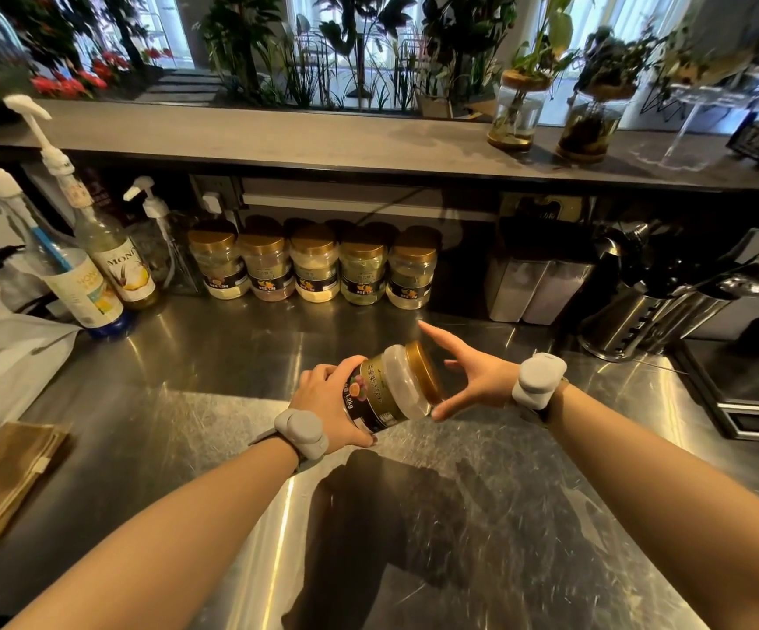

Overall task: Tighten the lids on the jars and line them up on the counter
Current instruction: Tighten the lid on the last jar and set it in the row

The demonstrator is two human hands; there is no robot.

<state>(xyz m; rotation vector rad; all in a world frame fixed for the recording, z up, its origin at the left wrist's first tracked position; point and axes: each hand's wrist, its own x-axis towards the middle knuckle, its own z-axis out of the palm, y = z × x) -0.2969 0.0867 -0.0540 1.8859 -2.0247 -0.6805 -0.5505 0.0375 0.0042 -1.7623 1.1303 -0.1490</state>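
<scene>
Head view: the left hand [327,402] grips a clear plastic jar [396,388] round its labelled body, fingers curled over the top and thumb underneath. The jar is held above the stainless steel counter [482,538], tipped on its side, with its gold lid [425,372] facing the right hand [475,375]. The right hand holds nothing. Its fingers are spread wide, index finger reaching above the lid and thumb below it, palm apart from the lid. Whether the thumb tip touches the jar cannot be told.

The jar's black label reads "1.2kg" beside a fruit picture and a line of Chinese characters. Five gold-lidded jars [314,266] with matching black labels stand side by side at the back of the counter, under the overhanging shelf [323,138]; their print is too small to read. Left of them stand pump bottles, one marked "MONIN" [125,270].

Steel surface shows between the held jar and the row. Right of the fifth jar, a gap precedes two pale containers [532,288] and a steel utensil holder [632,316]. A folded brown cloth [4,475] lies near the counter's left edge.
</scene>
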